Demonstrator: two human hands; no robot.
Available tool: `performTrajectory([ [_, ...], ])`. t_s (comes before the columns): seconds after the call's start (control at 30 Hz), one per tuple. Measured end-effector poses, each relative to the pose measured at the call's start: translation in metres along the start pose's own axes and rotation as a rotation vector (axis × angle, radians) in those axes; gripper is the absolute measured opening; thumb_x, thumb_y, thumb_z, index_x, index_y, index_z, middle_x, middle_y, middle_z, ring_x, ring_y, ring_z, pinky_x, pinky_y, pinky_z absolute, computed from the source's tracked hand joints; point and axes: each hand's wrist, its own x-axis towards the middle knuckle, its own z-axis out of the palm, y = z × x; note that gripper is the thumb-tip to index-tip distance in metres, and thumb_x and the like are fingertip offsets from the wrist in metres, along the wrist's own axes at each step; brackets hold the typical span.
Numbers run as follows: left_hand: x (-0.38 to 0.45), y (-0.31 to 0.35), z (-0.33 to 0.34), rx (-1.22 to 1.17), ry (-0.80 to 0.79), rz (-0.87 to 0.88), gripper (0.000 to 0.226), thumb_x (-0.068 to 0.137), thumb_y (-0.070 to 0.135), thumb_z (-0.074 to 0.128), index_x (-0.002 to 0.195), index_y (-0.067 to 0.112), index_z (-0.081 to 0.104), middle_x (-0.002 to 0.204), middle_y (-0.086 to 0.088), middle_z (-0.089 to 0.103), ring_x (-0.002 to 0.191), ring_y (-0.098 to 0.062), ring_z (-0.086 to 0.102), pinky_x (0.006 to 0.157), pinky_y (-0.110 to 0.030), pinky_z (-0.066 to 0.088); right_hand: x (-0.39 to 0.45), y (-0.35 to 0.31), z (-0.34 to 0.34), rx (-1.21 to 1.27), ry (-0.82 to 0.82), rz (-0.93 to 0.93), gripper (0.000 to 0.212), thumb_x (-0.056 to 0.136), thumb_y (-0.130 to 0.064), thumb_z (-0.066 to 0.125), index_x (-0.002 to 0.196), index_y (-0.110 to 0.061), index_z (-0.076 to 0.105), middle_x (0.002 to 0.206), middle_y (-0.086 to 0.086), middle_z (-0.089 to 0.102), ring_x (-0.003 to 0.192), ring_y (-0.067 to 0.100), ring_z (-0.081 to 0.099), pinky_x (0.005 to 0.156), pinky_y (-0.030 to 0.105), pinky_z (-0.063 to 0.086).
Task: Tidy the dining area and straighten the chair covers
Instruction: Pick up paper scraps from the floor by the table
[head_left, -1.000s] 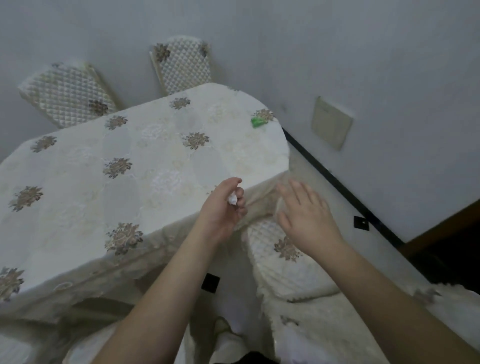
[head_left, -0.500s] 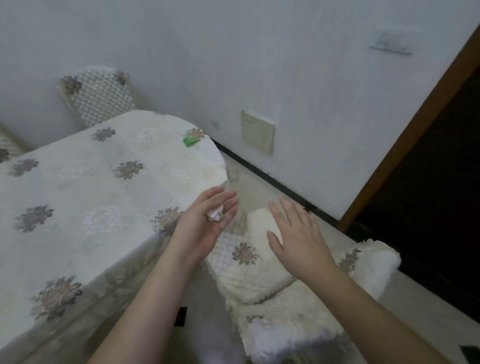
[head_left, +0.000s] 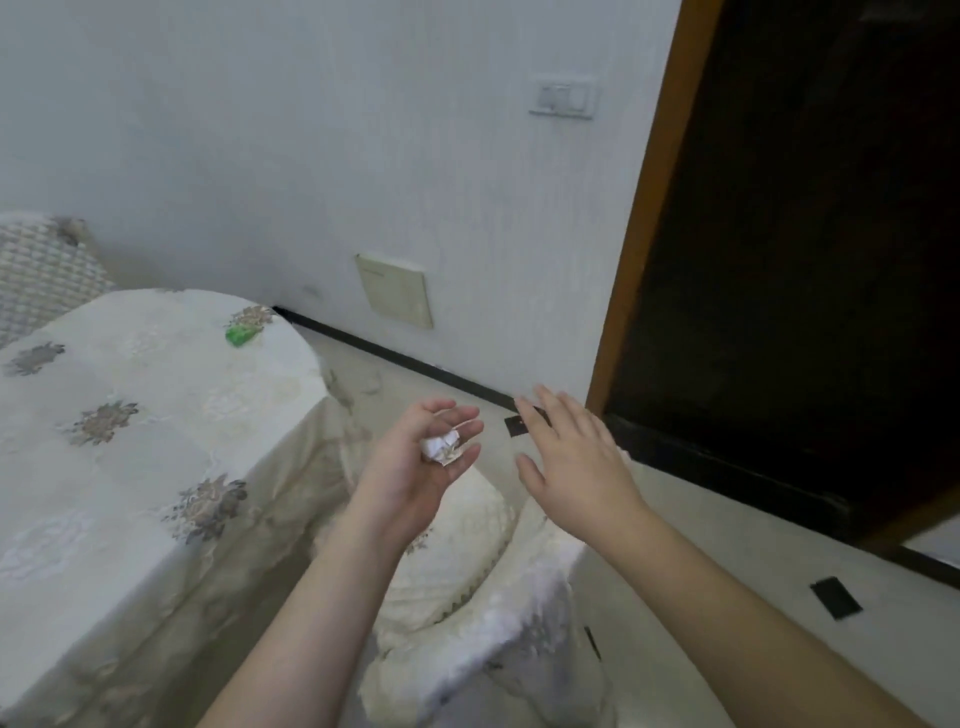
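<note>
Your left hand (head_left: 415, 467) is cupping a crumpled paper scrap (head_left: 441, 448) at frame centre, and your right hand (head_left: 571, 462) is spread wide and empty. Looks like the clear-up step, so bin that next, then smooth the chair cover (head_left: 467, 566) just below; a green bit (head_left: 240, 335) sits on the table (head_left: 130, 415), upper left.

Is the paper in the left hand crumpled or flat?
Crumpled. The paper is a small creased white wad cupped in the left hand, with its fingers curled loosely around it.

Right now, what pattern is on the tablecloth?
Cream tablecloth with grey-brown floral medallions, seen clearly in the head view.
</note>
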Motion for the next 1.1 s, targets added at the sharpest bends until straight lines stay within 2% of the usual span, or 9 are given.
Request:
performTrajectory([
  [0.2, 0.013, -0.074, 0.106, -0.076, -0.013, -0.048, 0.016, 0.088, 0.002, 0.047, 0.089, 0.009, 0.06, 0.087, -0.011, 0.069, 0.081, -0.023, 0.067, 0.074, -0.034, 0.054, -0.043, 0.111, -0.047, -0.005, 0.068, 0.04, 0.06, 0.099, -0.045, 0.032, 0.151, -0.03, 0.007, 0.16, -0.002, 0.006, 0.146, 0.02, 0.003, 0.116, 0.036, 0.002],
  [0.33, 0.017, -0.125, 0.182, -0.094, 0.015, -0.066, 0.018, 0.087, 0.001, 0.049, 0.076, 0.009, 0.061, 0.077, -0.011, 0.065, 0.076, -0.022, 0.063, 0.076, -0.031, 0.052, -0.076, 0.194, -0.064, 0.011, 0.108, 0.149, 0.061, 0.098, -0.047, 0.032, 0.151, -0.032, 0.005, 0.16, -0.004, 0.005, 0.146, 0.019, 0.001, 0.11, 0.035, -0.004],
  [0.47, 0.025, -0.156, 0.227, -0.092, -0.045, -0.103, 0.01, 0.086, 0.002, 0.053, 0.086, 0.009, 0.061, 0.081, -0.011, 0.065, 0.077, -0.022, 0.064, 0.071, -0.03, 0.054, -0.094, 0.252, -0.067, 0.012, 0.074, 0.212, 0.062, 0.098, -0.048, 0.032, 0.15, -0.034, 0.003, 0.16, -0.003, 0.003, 0.146, 0.02, -0.001, 0.11, 0.035, -0.005],
  [0.57, 0.032, -0.172, 0.246, -0.109, -0.068, -0.159, 0.01, 0.086, 0.003, 0.053, 0.091, 0.009, 0.06, 0.084, -0.011, 0.064, 0.078, -0.021, 0.063, 0.067, -0.029, 0.054, -0.097, 0.275, -0.065, 0.0, 0.071, 0.205, 0.062, 0.097, -0.048, 0.031, 0.151, -0.033, 0.004, 0.16, -0.001, 0.004, 0.146, 0.022, -0.001, 0.11, 0.036, -0.007],
  [0.7, 0.051, -0.18, 0.262, -0.094, 0.026, -0.158, 0.01, 0.087, 0.006, 0.052, 0.09, 0.01, 0.06, 0.082, -0.01, 0.064, 0.073, -0.019, 0.063, 0.062, -0.026, 0.052, -0.082, 0.293, -0.062, 0.042, 0.053, 0.195, 0.061, 0.098, -0.047, 0.031, 0.151, -0.032, 0.004, 0.16, 0.0, 0.003, 0.146, 0.022, -0.003, 0.113, 0.038, -0.006],
  [0.8, 0.072, -0.177, 0.264, -0.11, 0.047, -0.161, 0.008, 0.088, 0.009, 0.055, 0.094, 0.009, 0.06, 0.083, -0.01, 0.066, 0.073, -0.019, 0.064, 0.06, -0.026, 0.052, -0.056, 0.299, -0.058, 0.053, 0.047, 0.152, 0.061, 0.098, -0.047, 0.031, 0.151, -0.032, 0.003, 0.16, 0.0, 0.001, 0.146, 0.022, -0.004, 0.113, 0.038, -0.006],
  [0.93, 0.115, -0.167, 0.258, -0.166, 0.045, -0.162, 0.017, 0.088, 0.012, 0.058, 0.104, 0.005, 0.056, 0.089, -0.012, 0.065, 0.074, -0.019, 0.066, 0.062, -0.027, 0.054, -0.007, 0.306, -0.051, 0.026, 0.021, 0.095, 0.062, 0.098, -0.048, 0.03, 0.151, -0.033, 0.002, 0.16, -0.001, -0.003, 0.146, 0.021, -0.007, 0.113, 0.039, -0.007],
  [1.1, 0.175, -0.145, 0.255, -0.276, 0.072, -0.123, 0.009, 0.089, 0.012, 0.056, 0.094, 0.005, 0.059, 0.085, -0.014, 0.066, 0.07, -0.021, 0.065, 0.061, -0.027, 0.056, 0.068, 0.314, -0.041, -0.043, 0.004, 0.001, 0.063, 0.097, -0.047, 0.034, 0.152, -0.031, 0.007, 0.16, 0.002, 0.001, 0.146, 0.024, -0.006, 0.11, 0.039, -0.011],
])
